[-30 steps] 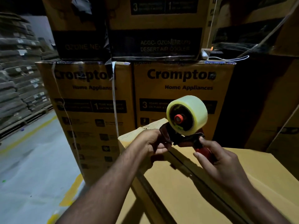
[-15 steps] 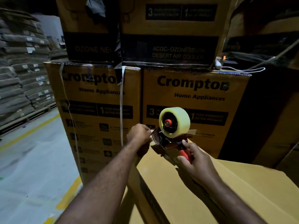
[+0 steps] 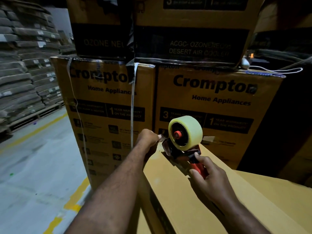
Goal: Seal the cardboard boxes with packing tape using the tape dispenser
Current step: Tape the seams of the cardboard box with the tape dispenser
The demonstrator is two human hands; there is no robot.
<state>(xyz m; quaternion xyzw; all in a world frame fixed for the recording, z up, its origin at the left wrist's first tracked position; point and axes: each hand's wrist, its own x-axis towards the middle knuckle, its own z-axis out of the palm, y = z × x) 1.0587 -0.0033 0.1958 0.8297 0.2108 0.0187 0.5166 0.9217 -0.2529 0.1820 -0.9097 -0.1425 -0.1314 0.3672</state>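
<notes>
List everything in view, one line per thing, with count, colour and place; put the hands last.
plain box: one, brown, nearest, lower right
tape dispenser: one, black frame with red handle, at the plain box's far corner
tape roll: one, pale yellow, on the dispenser
printed boxes: four, yellow-brown with black print, stacked two high behind
strap: one, white, hanging down the left printed box
cord: one, white, atop the right printed box
stacked bundles: many, grey, far left
floor: grey with yellow lines, left
left hand: pinches the tape end
right hand: grips the dispenser's handle
</notes>
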